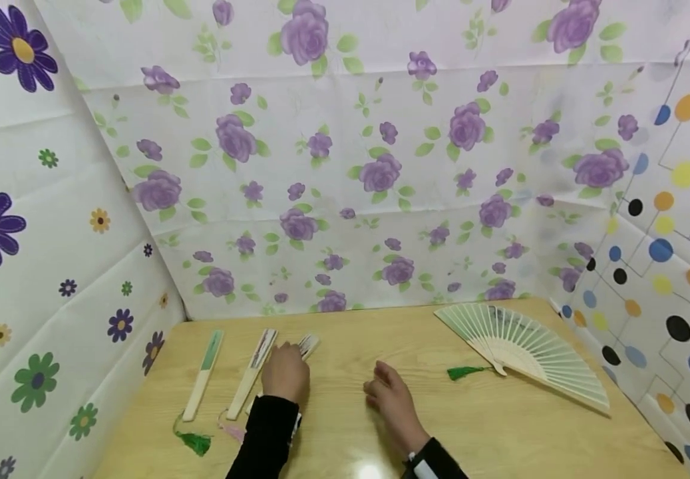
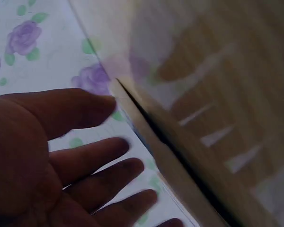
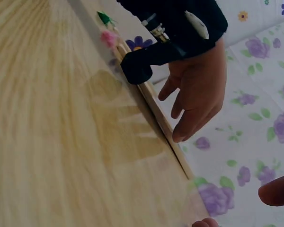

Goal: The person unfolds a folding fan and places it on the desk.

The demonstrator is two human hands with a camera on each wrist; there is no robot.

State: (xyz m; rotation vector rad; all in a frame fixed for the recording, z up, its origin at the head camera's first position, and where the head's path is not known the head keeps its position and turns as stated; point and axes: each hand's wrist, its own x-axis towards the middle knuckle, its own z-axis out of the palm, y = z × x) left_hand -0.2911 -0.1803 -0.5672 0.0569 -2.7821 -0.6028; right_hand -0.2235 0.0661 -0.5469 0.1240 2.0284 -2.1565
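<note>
My left hand (image 1: 285,372) is over a folded fan (image 1: 309,344) whose printed end shows past the fingers; the hand and sleeve hide most of it. In the left wrist view that hand's thumb and fingers are spread, the fingertips close beside the fan's pale wooden edge (image 2: 151,149). To its left lies a second folded fan (image 1: 251,374) with a dark print and a pink tassel (image 1: 233,432). My right hand (image 1: 392,402) hovers over the table's middle, fingers loosely bent and holding nothing.
Farther left lies a green folded fan (image 1: 203,376) with a green tassel (image 1: 195,443). On the right an open pale-green fan (image 1: 530,346) is spread out, its green tassel (image 1: 464,372) pointing left. Flower-patterned cloth (image 1: 345,166) hangs behind the wooden table (image 1: 345,412).
</note>
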